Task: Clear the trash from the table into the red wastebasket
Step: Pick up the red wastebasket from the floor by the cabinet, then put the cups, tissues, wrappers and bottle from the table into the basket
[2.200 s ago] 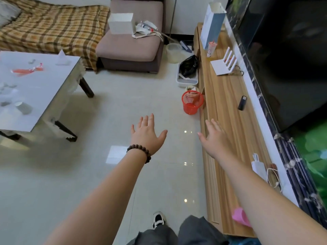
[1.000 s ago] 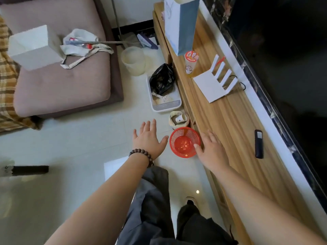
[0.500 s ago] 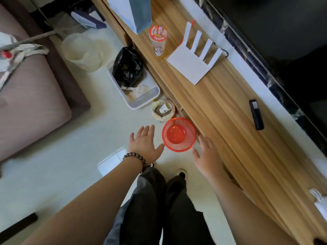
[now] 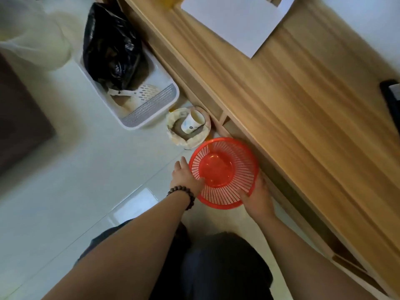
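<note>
The red wastebasket [image 4: 223, 169], a slatted plastic one, stands on the pale tiled floor against the wooden TV bench, seen from straight above, with nothing inside it. My left hand [image 4: 186, 178], with a bead bracelet on the wrist, is pressed against its left side. My right hand [image 4: 257, 198] holds its near right rim, thumb over the edge. The table with the trash is out of view.
The long wooden bench [image 4: 303, 109] runs along the right, with a white sheet and a dark remote on top. A small bin [image 4: 188, 128] holding a paper cup sits just beyond the wastebasket. A white tray [image 4: 149, 105] with a black bag lies further left.
I have bent down close to the wastebasket. Both hands, open and beside it half a second ago, have closed in on its sides.
</note>
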